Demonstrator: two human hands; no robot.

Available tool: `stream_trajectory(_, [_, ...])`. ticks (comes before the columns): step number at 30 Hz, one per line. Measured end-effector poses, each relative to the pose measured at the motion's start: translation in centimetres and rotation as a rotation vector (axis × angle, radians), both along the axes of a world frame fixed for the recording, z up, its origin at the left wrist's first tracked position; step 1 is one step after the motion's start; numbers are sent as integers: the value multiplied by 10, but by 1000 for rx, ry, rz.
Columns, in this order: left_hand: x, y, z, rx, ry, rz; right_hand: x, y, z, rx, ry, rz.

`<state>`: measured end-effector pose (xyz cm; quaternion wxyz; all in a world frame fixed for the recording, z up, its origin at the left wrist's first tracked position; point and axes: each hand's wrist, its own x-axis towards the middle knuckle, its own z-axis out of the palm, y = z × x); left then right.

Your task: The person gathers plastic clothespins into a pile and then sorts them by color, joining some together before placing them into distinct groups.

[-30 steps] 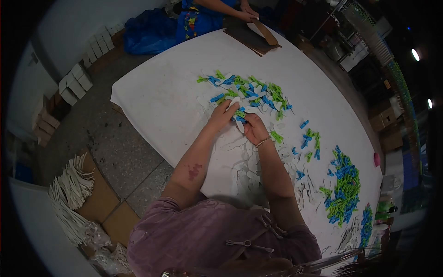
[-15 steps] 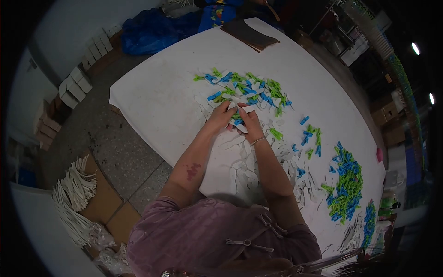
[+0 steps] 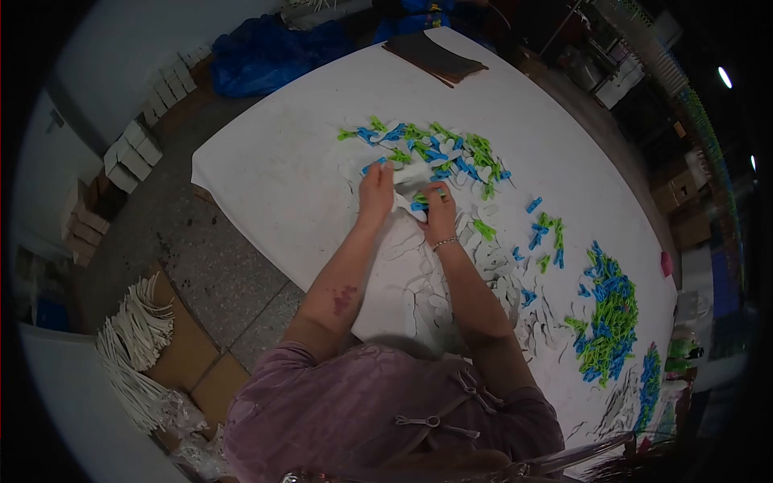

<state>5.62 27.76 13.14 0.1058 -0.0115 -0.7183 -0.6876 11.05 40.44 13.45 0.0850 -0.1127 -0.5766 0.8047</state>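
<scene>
Right hand clamped on clips; left hand apart, grip contents unclear. Bench centre: clips mixed with white pieces. White pieces lie loose toward the near edge; clip heap, right edge.

L hand, R hand fwd, slightly apart.

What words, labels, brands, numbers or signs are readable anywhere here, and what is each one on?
None that I can read.
Green and blue clips: too small to show any lettering.
Cardboard boxes at the right: too dark and blurred to read.
Green bottles at the right edge: any labels are too small and blurred.
</scene>
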Motion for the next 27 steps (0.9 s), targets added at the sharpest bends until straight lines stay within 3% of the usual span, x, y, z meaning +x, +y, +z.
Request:
stream_trajectory(1, [-11, -11, -5, 3, 2, 3, 2, 4, 8, -119, 30, -72])
stream_trajectory(3, [-35, -37, -15, 650, 3, 112, 2, 22, 23, -87, 64, -214])
stream_trajectory(4, [-29, -40, -1, 656, 5, 116, 2, 33, 32, -50, 64, -298])
stream_trajectory(6, [-19, -50, 26, 903, -107, 98, 3, 61, 48, 135, 53, -469])
stream_trajectory(7, [-15, -54, 29, 908, -105, 104, -5, 95, 36, 343, 108, -557])
stream_trajectory(8, [-13, -60, 31, 794, -159, -1, -12, 127, 22, 550, 165, -643])
stream_trajectory(10, [-16, -67, 25, 682, -208, -105, 9, 137, 51, 836, -23, -792])
stream_trajectory(11, [-23, -68, 14, 458, -163, -213, 15, 135, 58, 840, -18, -791])
stream_trajectory(12, [-24, -69, 13, 232, -117, -317, 21, 134, 63, 1135, -173, -909])
stream_trajectory(13, [-24, -68, 12, 238, -116, -316, 25, 134, 65, 1430, -338, -1020])
stream_trajectory(15, [-21, -62, 11, -234, 159, -38, 24, 135, 58, 1492, -261, -979])
stream_trajectory(16, [-22, -56, 3, -230, 159, -37, 22, 132, 55, 1546, -186, -934])
stream_trajectory(18, [-23, -44, -19, -793, 226, 204, 11, 118, 47, 1388, 31, -650])
stream_trajectory(20, [-18, -41, -17, -871, 167, 100, -5, 83, 34, 1066, 139, -336])
stream_trajectory(22, [-14, -41, -14, -947, 110, -6, -20, 47, 24, 853, 85, 5])
stream_trajectory(25, [-9, -39, -12, -931, 146, -101, -33, -5, 9, 940, 156, 48])
stream_trajectory(27, [-9, -36, -14, -911, 223, -103, -44, -19, 5, 1149, 90, 42])
